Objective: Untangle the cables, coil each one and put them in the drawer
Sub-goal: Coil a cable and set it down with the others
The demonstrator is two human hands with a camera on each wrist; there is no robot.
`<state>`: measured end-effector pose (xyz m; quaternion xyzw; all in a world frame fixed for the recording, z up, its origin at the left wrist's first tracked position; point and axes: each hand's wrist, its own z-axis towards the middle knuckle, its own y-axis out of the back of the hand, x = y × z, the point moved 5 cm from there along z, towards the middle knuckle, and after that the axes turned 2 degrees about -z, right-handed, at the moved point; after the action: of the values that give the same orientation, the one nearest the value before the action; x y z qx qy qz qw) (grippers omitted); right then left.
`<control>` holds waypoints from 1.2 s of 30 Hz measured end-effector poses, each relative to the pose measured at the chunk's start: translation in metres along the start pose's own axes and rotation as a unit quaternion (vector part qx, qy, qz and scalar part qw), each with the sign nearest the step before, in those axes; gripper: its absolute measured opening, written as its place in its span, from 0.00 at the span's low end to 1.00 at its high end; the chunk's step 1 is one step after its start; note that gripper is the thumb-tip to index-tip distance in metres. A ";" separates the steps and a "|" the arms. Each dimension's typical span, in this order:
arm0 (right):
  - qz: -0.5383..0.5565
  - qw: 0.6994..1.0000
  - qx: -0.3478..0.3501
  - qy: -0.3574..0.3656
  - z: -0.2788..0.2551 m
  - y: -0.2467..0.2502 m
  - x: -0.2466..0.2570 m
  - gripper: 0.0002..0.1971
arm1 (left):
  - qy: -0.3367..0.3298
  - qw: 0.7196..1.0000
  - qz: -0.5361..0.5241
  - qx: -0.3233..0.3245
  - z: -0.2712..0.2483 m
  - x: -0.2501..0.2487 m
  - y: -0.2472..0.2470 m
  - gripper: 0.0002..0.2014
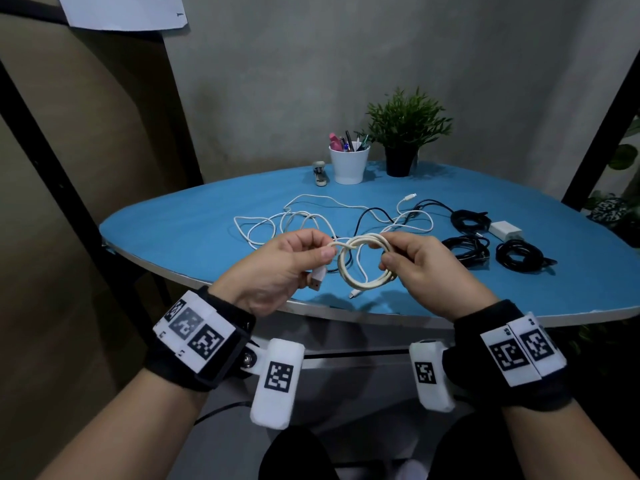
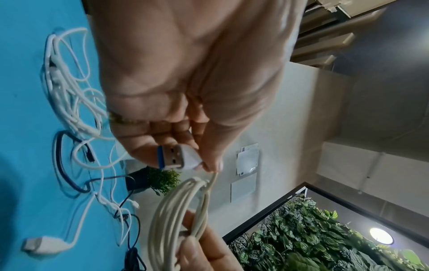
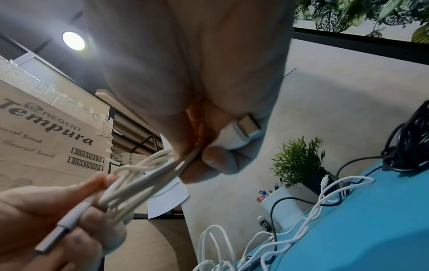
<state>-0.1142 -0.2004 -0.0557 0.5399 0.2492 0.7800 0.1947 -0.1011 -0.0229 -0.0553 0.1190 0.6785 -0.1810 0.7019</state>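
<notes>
A cream braided cable [image 1: 360, 268] is wound into a small coil above the table's near edge. My right hand [image 1: 388, 250] pinches the coil's right side between thumb and fingers. My left hand [image 1: 325, 245] pinches the cable's free end just above its USB-A plug [image 1: 317, 278], close to the coil's left side. The cable's small connector [image 1: 352, 294] hangs below the coil. The left wrist view shows the plug [image 2: 178, 158] and the coil [image 2: 178, 210]; the right wrist view shows the coil [image 3: 139, 180]. A tangle of white and black cables [image 1: 311, 216] lies on the blue table [image 1: 173, 230]. No drawer shows.
Three black coiled cables [image 1: 467, 249] and a white charger [image 1: 505, 230] lie at the right of the table. A white pen cup [image 1: 348, 164], a potted plant [image 1: 405, 133] and a stapler [image 1: 320, 173] stand at the back. Black shelf frames flank both sides.
</notes>
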 end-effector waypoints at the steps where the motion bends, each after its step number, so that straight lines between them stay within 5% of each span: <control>1: 0.012 1.000 0.006 0.000 -0.001 -0.001 0.001 0.12 | -0.004 1.000 0.005 -0.009 0.000 -0.001 0.003 0.03; 6: 0.118 0.993 -0.003 -0.012 -0.002 0.007 0.005 0.13 | -0.077 0.981 0.166 -0.066 0.001 -0.011 0.015 0.06; 10: 0.220 0.976 0.010 0.001 -0.003 0.006 0.014 0.12 | -0.163 0.893 0.380 -0.175 0.003 -0.012 0.019 0.05; 15: 0.286 0.958 -0.013 -0.004 0.002 0.001 0.018 0.13 | -0.125 0.959 0.188 -0.171 0.007 0.003 0.010 0.11; 19: 0.314 0.947 -0.063 -0.008 0.003 0.000 0.018 0.12 | -0.074 0.992 0.005 -0.100 0.007 0.006 0.001 0.07; 24: 0.333 0.937 -0.100 -0.017 0.006 0.003 0.016 0.11 | -0.069 0.994 -0.076 -0.023 0.004 0.006 -0.004 0.17; 36: 0.357 0.926 -0.091 -0.080 0.010 -0.005 -0.003 0.10 | -0.040 0.996 -0.071 -0.046 0.004 0.015 -0.007 0.12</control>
<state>-0.1038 -0.1964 -0.0581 0.6340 -0.0484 0.7713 -0.0286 -0.1000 -0.0324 -0.0697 0.0304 0.6644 -0.2036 0.7185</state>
